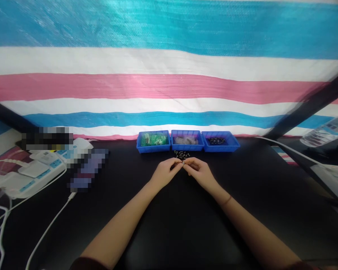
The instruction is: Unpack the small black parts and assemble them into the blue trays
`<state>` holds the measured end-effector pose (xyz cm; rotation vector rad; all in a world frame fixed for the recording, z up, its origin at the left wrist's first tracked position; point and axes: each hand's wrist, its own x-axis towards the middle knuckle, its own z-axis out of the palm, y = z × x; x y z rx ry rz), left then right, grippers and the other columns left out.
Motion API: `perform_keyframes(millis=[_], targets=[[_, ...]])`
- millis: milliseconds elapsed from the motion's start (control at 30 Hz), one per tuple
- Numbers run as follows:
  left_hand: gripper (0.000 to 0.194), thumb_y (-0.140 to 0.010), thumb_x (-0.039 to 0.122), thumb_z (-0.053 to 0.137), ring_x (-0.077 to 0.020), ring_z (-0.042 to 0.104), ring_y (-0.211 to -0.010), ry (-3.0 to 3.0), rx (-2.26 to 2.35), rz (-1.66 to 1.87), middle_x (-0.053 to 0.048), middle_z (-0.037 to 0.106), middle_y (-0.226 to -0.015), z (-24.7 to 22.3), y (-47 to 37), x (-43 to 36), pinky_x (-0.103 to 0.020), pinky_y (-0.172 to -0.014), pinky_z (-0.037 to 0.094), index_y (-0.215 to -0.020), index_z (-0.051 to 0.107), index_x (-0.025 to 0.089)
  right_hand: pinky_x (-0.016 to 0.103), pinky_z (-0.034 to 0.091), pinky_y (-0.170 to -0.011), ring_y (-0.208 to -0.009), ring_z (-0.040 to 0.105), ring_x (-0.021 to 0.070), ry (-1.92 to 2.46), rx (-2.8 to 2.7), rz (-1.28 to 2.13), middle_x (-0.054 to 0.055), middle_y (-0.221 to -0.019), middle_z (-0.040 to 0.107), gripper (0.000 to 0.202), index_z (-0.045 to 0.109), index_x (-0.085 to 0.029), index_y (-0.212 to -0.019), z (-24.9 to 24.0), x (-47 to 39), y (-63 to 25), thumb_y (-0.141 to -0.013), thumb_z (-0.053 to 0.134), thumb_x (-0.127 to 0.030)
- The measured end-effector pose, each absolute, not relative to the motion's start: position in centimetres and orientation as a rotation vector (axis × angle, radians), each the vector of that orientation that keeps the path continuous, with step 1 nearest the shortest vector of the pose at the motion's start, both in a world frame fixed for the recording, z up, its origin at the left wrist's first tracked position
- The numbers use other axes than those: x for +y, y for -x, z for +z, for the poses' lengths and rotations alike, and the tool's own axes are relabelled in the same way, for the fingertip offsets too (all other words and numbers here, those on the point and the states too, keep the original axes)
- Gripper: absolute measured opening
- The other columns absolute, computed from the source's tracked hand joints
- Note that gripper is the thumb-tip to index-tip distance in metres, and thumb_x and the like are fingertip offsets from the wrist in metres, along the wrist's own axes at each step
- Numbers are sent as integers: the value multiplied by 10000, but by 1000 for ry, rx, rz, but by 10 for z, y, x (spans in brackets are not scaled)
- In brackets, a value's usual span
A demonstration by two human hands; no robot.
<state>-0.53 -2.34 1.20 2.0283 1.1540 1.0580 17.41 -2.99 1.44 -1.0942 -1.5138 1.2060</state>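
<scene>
My left hand [166,172] and my right hand [199,171] meet above the black table, fingertips pinched together around a tiny pale piece [183,163]. It is too small to name, and both hands seem closed on it. Just beyond the fingertips lies a loose pile of small dark and silvery parts [181,154]. Behind that pile stand three blue bins in a row. The left bin [153,150] holds a green plastic bag [157,139] with small parts. In the middle bin [187,147] are clear or pale pieces [186,140]; the right bin [228,144] contains small black parts [216,141].
White power strips [42,176] with plugs and cables crowd the left side, near a blurred phone-like object [89,168] on a white cable [49,228]. At right are a clear plastic bottle [323,133] and another power strip [334,180]. A striped sheet [169,86] hangs behind the table.
</scene>
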Motion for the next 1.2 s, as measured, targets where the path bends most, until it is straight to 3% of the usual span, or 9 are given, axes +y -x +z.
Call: perform_keyframes(millis=[167,367,767,1067,1200], targets=[[156,-923,298,540,-160,655,-821,-2010,1155,1039,1,701,-912,11,7,-23,-267,-747,507,-977,659,212,276,495,-600,-684,591,157,1145,-1725,936,49,-897,675,218,673,-212,-1050,14,-33,-175,-881,585,-316],[161,-880,318,600,-163,665,-808,-1939,1135,1067,-10,707,-912,10,7,-22,-277,-746,539,-983,657,208,277,488,-591,-621,581,153,1219,-1855,671,35,-801,670,155,672,-211,-975,18,-35,-176,-862,578,-259],[142,-859,265,627,-144,647,-762,-1950,1103,1175,-21,690,-880,10,7,-23,-264,-713,543,-976,658,191,294,520,-640,-730,652,185,1202,-1809,777,57,-938,706,206,666,-213,-1046,15,-36,-175,-890,543,-271],[139,-904,260,567,-165,652,-850,-1975,1065,1231,-44,684,-936,7,5,-22,-296,-777,542,-983,662,196,302,527,-628,-629,624,160,1192,-1803,877,49,-848,689,264,665,-208,-1091,17,-37,-173,-936,474,-302],[141,-913,260,554,-173,646,-888,-2015,1038,1229,-54,671,-968,8,5,-21,-306,-804,538,-957,673,197,294,534,-621,-673,630,163,1164,-1745,922,57,-925,688,262,637,-213,-1125,14,-36,-172,-915,514,-310]])
